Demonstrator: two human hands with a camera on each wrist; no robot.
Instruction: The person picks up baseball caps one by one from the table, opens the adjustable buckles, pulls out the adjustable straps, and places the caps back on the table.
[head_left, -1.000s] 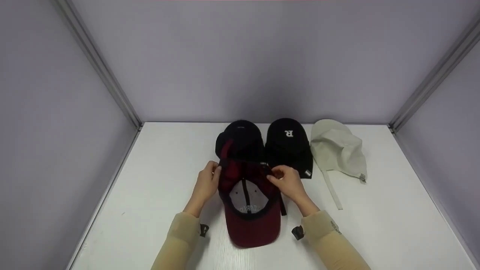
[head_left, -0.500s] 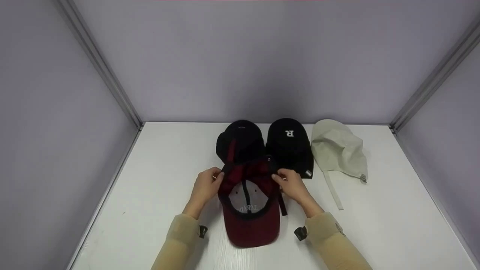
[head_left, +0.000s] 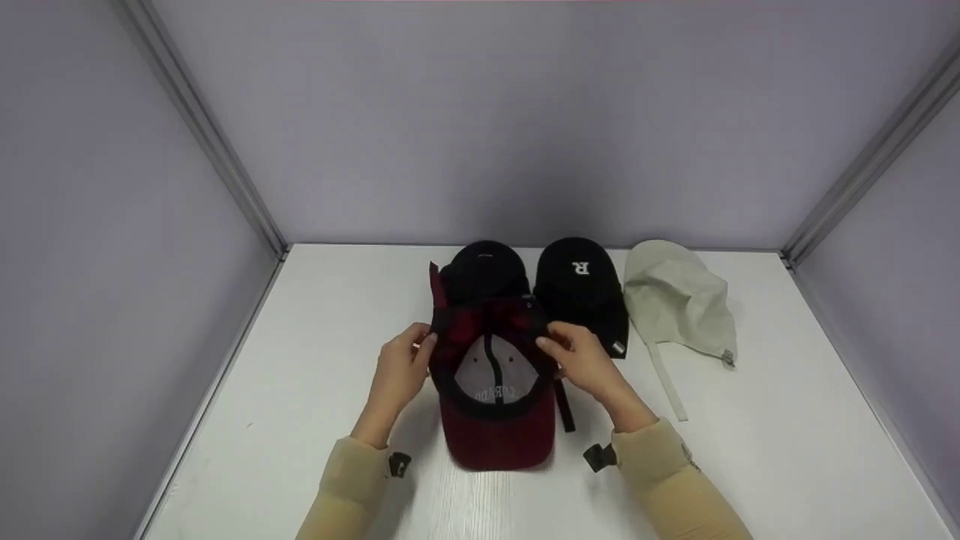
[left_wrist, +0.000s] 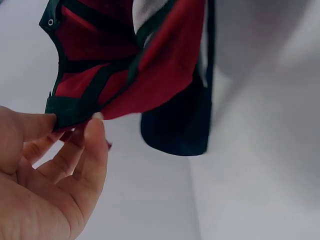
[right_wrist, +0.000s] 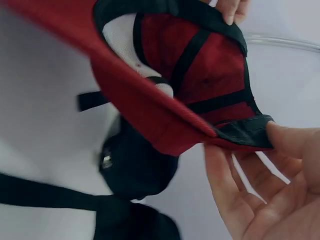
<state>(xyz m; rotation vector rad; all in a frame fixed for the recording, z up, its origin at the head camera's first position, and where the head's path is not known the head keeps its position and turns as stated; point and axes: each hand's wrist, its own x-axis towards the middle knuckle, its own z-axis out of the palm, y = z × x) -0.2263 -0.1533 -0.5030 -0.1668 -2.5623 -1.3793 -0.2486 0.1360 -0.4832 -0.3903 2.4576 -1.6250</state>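
Observation:
A dark red baseball cap (head_left: 499,442) with a pale front panel hangs in both hands, its inside facing up and its brim toward me. My left hand (head_left: 401,364) pinches the left side of its back edge; in the left wrist view thumb and fingers hold the dark inner band (left_wrist: 75,111). At the right side of that edge, my right hand (head_left: 589,360) pinches the band between thumb and fingers, as the right wrist view shows. The red back strap (head_left: 437,285) sticks up loose on the left.
Behind the red cap lies a black cap (head_left: 486,270), partly hidden. Beside it are a second black cap (head_left: 577,292) with a white letter and a beige cap (head_left: 679,304) with a loose strap. A dark strap (head_left: 564,405) lies on the white table (head_left: 322,300).
The red cap has shifted slightly away from me and to the left, and its loose strap has swung left and upright. Both hands keep their hold; the other caps stay put.

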